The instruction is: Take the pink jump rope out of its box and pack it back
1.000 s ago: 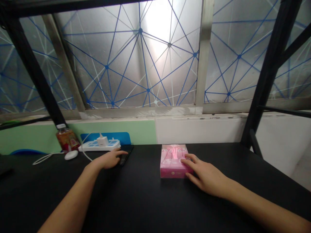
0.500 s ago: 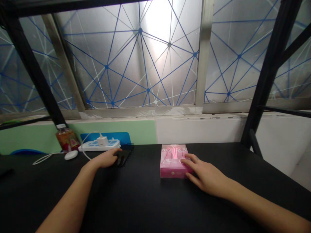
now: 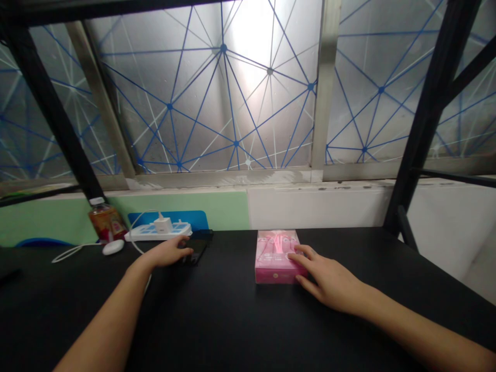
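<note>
As seen from the head camera, the right hand point(image 3: 325, 281) lies open, fingers point(image 3: 301, 253) on the right edge of a pink box point(image 3: 276, 257), squarish, no clear long axis, on the black desk point(image 3: 232, 320) — the left hand point(image 3: 168, 253) sits farther off at a black smartphone point(image 3: 198, 250) — grip cannot be told.

Two hands point(image 3: 166, 253) point(image 3: 329, 284), one pink box point(image 3: 277, 257), one smartphone point(image 3: 198, 249).

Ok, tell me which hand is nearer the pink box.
Right. The right hand touches the right side of the pink box; the left hand sits left of it, at a black smartphone.
</note>
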